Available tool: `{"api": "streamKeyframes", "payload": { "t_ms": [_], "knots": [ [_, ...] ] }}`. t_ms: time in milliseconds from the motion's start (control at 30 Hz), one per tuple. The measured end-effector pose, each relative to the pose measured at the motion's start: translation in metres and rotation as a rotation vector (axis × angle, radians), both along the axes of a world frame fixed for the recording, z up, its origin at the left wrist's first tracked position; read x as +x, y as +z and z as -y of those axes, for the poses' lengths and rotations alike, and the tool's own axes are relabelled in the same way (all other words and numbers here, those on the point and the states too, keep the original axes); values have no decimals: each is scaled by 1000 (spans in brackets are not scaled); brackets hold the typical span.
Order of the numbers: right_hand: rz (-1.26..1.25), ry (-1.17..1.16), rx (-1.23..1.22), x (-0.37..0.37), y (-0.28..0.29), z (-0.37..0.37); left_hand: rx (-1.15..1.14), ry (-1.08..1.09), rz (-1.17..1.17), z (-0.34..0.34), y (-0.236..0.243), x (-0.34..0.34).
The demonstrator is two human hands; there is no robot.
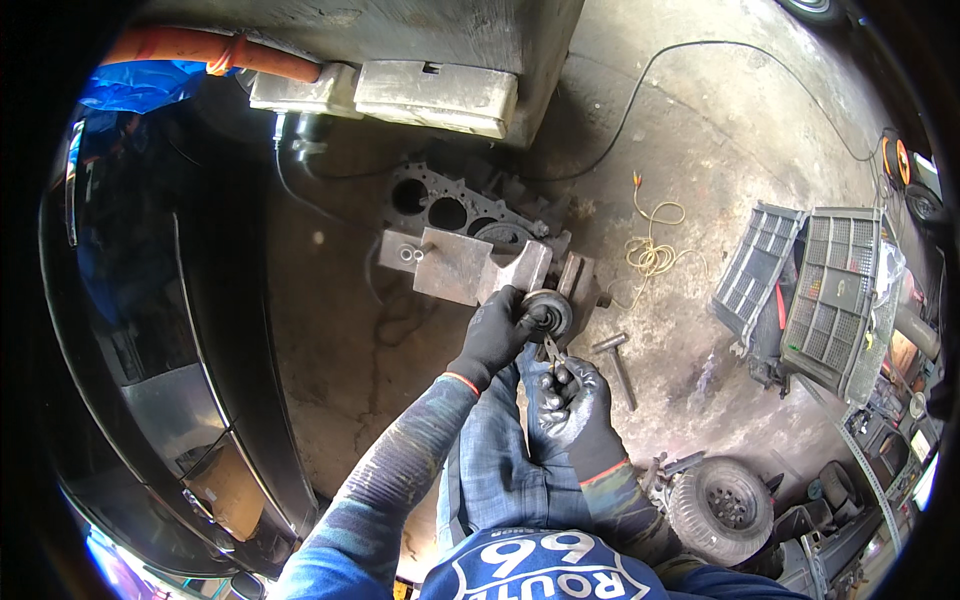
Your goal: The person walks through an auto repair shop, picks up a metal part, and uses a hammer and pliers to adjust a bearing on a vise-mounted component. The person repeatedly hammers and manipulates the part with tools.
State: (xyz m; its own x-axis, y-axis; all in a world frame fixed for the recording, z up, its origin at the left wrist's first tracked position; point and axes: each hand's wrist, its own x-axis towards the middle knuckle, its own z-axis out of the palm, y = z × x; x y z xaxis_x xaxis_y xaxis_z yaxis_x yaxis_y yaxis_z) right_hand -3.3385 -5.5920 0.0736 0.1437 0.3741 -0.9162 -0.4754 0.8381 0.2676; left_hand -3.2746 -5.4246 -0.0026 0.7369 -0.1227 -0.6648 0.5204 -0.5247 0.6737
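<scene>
A round dark metal part (549, 318) with a ringed recess sits against the near side of the bench vise (455, 268); I cannot tell whether the jaws clamp it. My left hand (496, 338), in a black glove, grips the part's left edge with thumb and fingers. Just below, my right hand (576, 402), gloved in black with a worn grey palm, is closed around a small pair of pliers (553, 350). The pliers' tips reach the lower rim of the round part. Fingers hide most of their handles.
Behind the vise lies an engine block (450, 208). A hammer (617, 370) and a coiled yellowish cord (652, 255) are on the floor to the right. Grey plastic crates (832, 300) and a small wheel (722, 508) stand farther right. A black car body (130, 300) borders the left.
</scene>
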Motion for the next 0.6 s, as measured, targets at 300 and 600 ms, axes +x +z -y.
{"api": "streamKeyframes", "payload": {
  "t_ms": [300,600],
  "knots": [
    [91,26,146,-15,-13,18,-33,-96,0,-12,-5,8],
    [334,89,221,-23,-7,30,108,-105,122,-4,1,-2]
  ]
}}
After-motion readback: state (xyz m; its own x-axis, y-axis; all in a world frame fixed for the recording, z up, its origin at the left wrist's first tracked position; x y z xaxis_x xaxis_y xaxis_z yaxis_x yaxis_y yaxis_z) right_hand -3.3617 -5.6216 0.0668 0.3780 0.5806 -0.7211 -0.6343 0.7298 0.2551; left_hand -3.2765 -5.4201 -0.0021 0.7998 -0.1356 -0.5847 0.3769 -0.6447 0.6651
